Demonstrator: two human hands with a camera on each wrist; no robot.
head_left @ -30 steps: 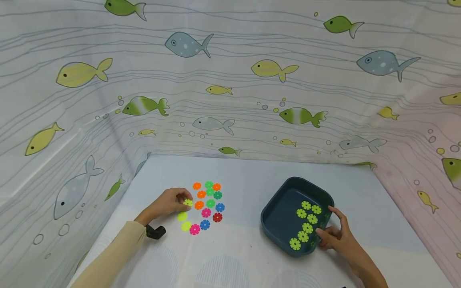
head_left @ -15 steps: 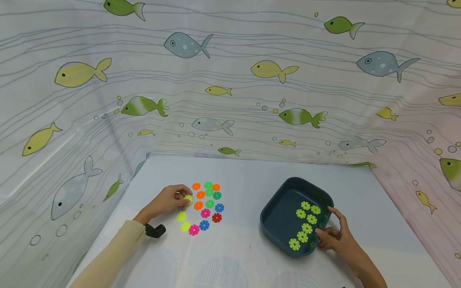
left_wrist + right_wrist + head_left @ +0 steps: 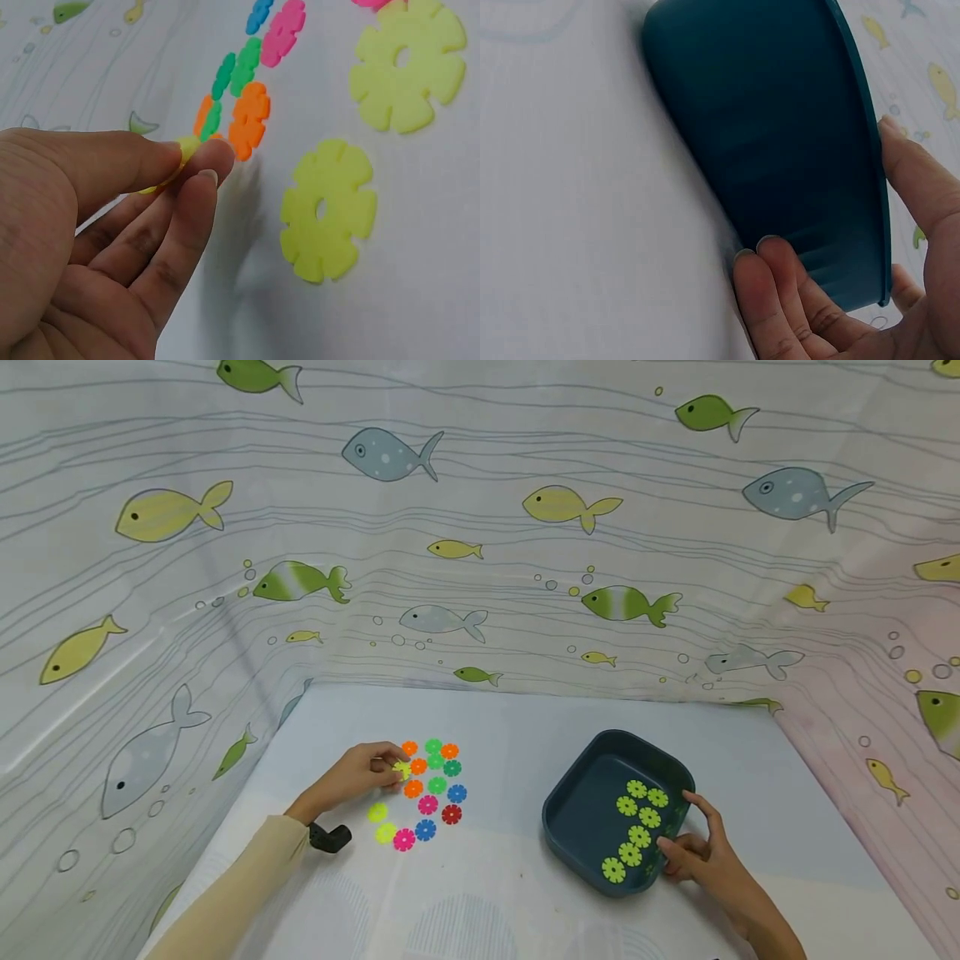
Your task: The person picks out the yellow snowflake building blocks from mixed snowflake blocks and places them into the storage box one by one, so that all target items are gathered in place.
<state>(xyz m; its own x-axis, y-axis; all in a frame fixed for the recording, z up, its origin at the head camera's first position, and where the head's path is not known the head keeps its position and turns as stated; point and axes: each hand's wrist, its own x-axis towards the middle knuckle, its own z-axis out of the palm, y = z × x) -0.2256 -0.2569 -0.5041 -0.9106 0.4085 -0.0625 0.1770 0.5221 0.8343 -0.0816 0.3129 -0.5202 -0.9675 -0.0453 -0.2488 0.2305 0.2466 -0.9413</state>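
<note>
My left hand (image 3: 356, 781) pinches a yellow flower-shaped plastic disc (image 3: 402, 769) between thumb and fingertips, just above the table. In the left wrist view only a sliver of this held disc (image 3: 186, 150) shows. Two more yellow discs lie beside the hand, the nearer yellow disc (image 3: 328, 210) flat on the table. My right hand (image 3: 708, 852) grips the right side of a dark blue square tray (image 3: 581, 814). In the right wrist view its fingertips (image 3: 757, 281) press the tray's outer wall (image 3: 765, 142). Several yellow-green discs (image 3: 639, 836) lie inside the tray along its right side.
Right of my left hand lies a loose group of flower discs: orange (image 3: 413, 788), green (image 3: 437, 785), blue (image 3: 457, 793), pink (image 3: 427, 805) and dark red (image 3: 452, 814). A black device (image 3: 330, 837) sits at the left wrist. Fish-printed sheeting (image 3: 480, 585) walls the table on the back and sides.
My left hand lifts the yellow disc and shifts slightly right and away, towards the orange discs. The right hand and the tray stay in place.
</note>
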